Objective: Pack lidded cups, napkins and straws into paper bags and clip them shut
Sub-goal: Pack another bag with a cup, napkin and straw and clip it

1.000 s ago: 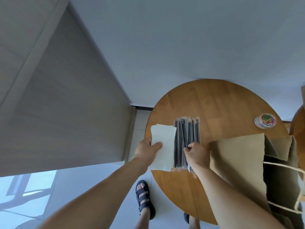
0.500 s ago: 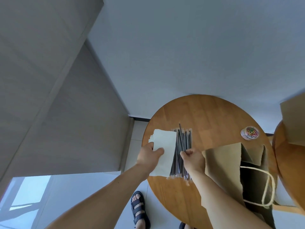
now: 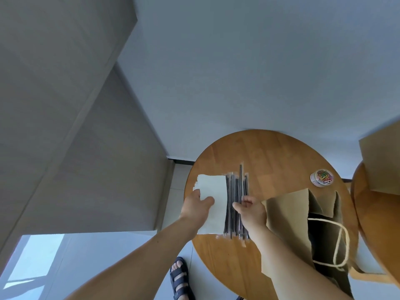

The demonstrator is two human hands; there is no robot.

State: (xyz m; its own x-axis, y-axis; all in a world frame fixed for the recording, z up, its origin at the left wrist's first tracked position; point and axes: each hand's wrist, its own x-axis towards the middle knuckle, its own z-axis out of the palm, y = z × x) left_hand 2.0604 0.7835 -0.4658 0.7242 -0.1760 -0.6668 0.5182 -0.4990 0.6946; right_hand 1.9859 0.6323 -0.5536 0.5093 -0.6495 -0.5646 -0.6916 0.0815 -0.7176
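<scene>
A stack of white napkins lies on the round wooden table at its left side. My left hand pinches the top napkin with thumb on it. Beside the napkins lies a bundle of wrapped black straws. My right hand pinches one straw, which sticks out beyond the far end of the bundle. An open brown paper bag with cord handles lies on its side to the right, mouth facing right. No cup is in view.
A small clear tub of coloured paper clips stands at the table's far right. A second wooden table with another brown bag is at the right edge. My sandalled foot is on the tiled floor below.
My right hand has drawn one straw forward out of the bundle. My left hand stays on the napkins. The camera has tilted, shifting the view of the table.
</scene>
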